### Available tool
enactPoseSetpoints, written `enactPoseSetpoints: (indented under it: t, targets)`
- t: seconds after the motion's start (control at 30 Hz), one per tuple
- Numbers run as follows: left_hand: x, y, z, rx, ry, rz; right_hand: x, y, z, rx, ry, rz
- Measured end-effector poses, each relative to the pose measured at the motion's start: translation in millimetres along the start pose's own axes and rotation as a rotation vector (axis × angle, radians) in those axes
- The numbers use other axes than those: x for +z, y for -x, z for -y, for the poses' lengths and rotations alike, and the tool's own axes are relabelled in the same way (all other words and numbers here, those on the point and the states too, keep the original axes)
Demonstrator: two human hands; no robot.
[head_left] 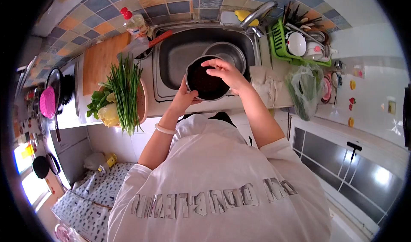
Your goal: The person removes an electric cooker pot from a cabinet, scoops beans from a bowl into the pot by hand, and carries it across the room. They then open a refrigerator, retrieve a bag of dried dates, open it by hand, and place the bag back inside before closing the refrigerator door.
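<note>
A round dark-lined pot (210,98) is held over the front edge of the sink; dark reddish-brown contents show dimly inside it. My left hand (185,97) grips its lower left side, with the thumb on the rim and the other fingers around the outside. Over the pot's right side reaches my right hand (226,74), its fingers apart and slightly bent above the opening. Nothing shows in those fingers. Just behind the pot, a metal basin (236,53) sits in the sink (175,49), partly hidden by the pot and my right hand.
Left of the sink are a cutting board (100,62), a cleaver (139,47), a soap bottle (136,26) and a basket (142,103) of green stalks (124,92). To the right stand a faucet (260,13), a cloth (265,81), a green dish rack (279,38) and bagged vegetables (305,90).
</note>
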State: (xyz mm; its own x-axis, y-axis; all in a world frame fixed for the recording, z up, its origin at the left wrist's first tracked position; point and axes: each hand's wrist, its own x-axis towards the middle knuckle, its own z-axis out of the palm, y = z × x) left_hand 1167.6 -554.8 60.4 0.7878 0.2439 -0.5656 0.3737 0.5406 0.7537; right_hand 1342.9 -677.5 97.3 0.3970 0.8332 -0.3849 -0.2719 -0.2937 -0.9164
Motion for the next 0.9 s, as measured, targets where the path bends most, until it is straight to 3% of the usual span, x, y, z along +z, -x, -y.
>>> enactPoseSetpoints:
  t: [0.2, 0.4, 0.53, 0.63, 0.67, 0.73, 0.83, 0.9]
  targets:
    - [-5.6, 1.6, -5.1, -0.044, -0.131, 0.077, 12.9, 24.4, -7.5, -0.11, -0.113, -0.156]
    - [9.3, 5.6, -10.6, -0.02, -0.217, 0.193, 13.9, 64.7, -10.7, -0.154, -0.001, -0.315]
    - [29.0, 4.4, -6.0, 0.067, -0.353, 0.282, 6.4, 87.6, -33.9, -0.303, 0.153, -0.38]
    - [50.1, 8.6, -1.4, 0.118, -0.434, 0.395, 3.5, 106.1, -52.8, -0.157, 0.571, -0.439]
    - [58.7, 10.6, -1.3, 0.111, -0.504, 0.418, 4.1, 112.0, -59.8, -0.01, 0.732, -0.466]
    - [79.3, 16.2, 0.4, 0.097, -0.641, 0.466, -1.4, 111.9, -105.6, 0.086, 1.037, -0.546]
    - [111.7, 22.0, 16.1, 0.185, -0.677, 0.558, -16.4, 118.6, -138.4, 0.325, 1.029, -0.584]
    - [127.1, 16.1, 41.2, 0.248, -0.7, 0.557, -28.8, 135.5, -151.7, 0.363, 1.024, -0.571]
